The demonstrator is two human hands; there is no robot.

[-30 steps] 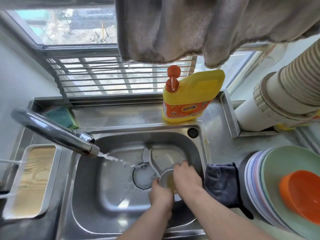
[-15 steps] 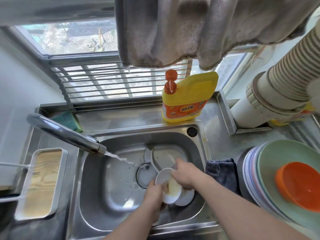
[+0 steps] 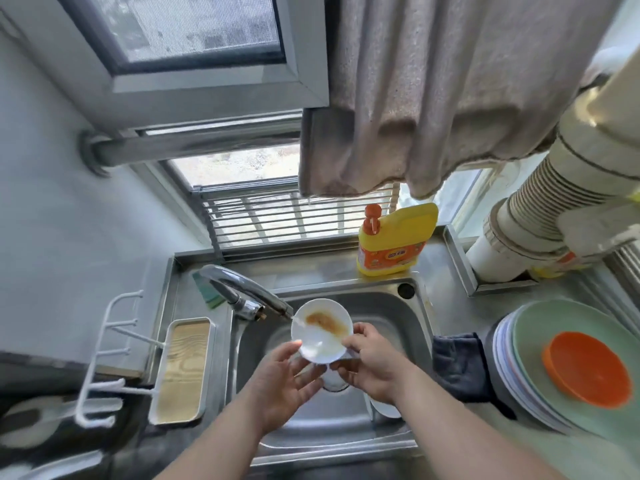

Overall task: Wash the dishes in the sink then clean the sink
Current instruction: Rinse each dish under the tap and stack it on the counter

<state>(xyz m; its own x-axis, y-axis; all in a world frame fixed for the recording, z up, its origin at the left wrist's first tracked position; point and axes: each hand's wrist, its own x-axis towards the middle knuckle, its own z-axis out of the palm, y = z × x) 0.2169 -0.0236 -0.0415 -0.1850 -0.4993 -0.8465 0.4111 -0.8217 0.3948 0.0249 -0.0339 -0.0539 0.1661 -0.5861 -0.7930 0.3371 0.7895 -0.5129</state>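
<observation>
White small dish [image 3: 321, 329] with a brown sauce smear, held tilted over the steel sink [image 3: 408, 317], right at the faucet [image 3: 242, 292] spout; a thin stream of water hits its left rim. Left hand [image 3: 280, 379] sits under the dish's near-left edge, fingers spread and fairly straight, supporting more than clasping. Right hand [image 3: 370, 362] has its grip clamped on the dish's near-right rim, fingers curled beneath, thumb on the edge.

Step in hand, by my read: rinsing the first soiled dish, early in the washing stage; sink cleaning not yet begun. Smear is intact, so the rinse has barely worked.

More crockery lies in the sink below the hands: another white dish [image 3: 386, 407] edge shows near the right wrist; the rest is hidden.

Next move likely calls for rubbing the smear, which needs soap and a scrubber: yellow detergent bottle [image 3: 394, 244] stands behind the sink on the worktop, green sponge [image 3: 207, 296] lies behind the faucet. One hand must let go to reach either, so the other needs a firm hold on a wet, slippery rim.

Right of the sink: dark cloth [image 3: 457, 365], then stacked plates [image 3: 540, 368] with an orange bowl [image 3: 587, 368] on top.
</observation>
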